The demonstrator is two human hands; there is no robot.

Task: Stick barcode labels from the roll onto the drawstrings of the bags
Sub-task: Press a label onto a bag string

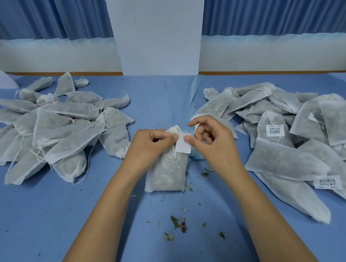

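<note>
The fingers (pixel 175 137) of the left hand (pixel 149 143) and those of the right hand (pixel 211 141) are pinched from either side on a small blank-faced white paper label (pixel 183 145), thumb tips nearly meeting across it. Just below the fingers lies a white gauzy non-woven bag of dried herbs (pixel 167 171), its gathered neck tucked under the left fingers; its thin white drawstring (pixel 174 151) hangs from the label's left edge down onto the bag.

To do this well, I would judge the label should be folded squarely over the string, edges matched, then pressed flat from the fold outward so no adhesive stays exposed.

Both forearms come in from the near edge, converging above the blue cloth-covered surface (pixel 43 214); the right hand's other fingers are curled loosely upward. Left of the fingers sits a heap of unlabelled bags (pixel 54 124); right, a heap of barcoded bags (pixel 288 137).
</note>
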